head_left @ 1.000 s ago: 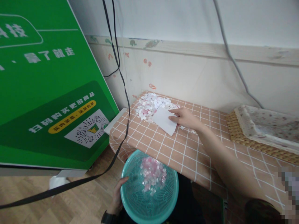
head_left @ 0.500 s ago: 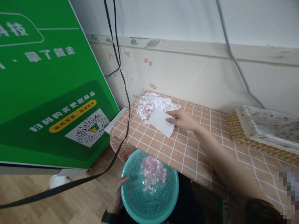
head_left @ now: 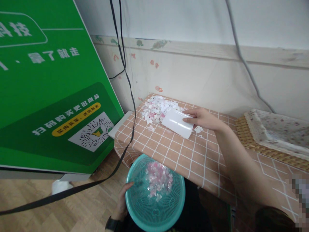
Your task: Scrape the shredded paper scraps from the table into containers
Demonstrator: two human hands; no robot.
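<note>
My right hand point(head_left: 200, 118) grips a white card point(head_left: 177, 123) by its right side, thumb and fingers closed on it. The card is bowed and shiny, and its far left part meets a heap of small white and pink paper scraps point(head_left: 156, 108) on the table. A few loose scraps point(head_left: 198, 129) lie just right of the card. Below the table edge, my left hand point(head_left: 124, 198) holds the rim of a turquoise plastic basket point(head_left: 155, 222), its fingers partly hidden under it. Inside the basket is a pile of pink and clear bits point(head_left: 158, 180).
The table point(head_left: 193, 154) wears a brown checked cloth and stands against the wall. A lined wicker basket point(head_left: 246, 138) sits at the right. A black strap point(head_left: 131, 106) hangs across the view in front of the table's left end. A green sign panel point(head_left: 84, 74) stands at left.
My right hand has moved the card a little to the right, and the card is now more curved. Loose scraps show to its right. My left hand and the basket stay about the same.
</note>
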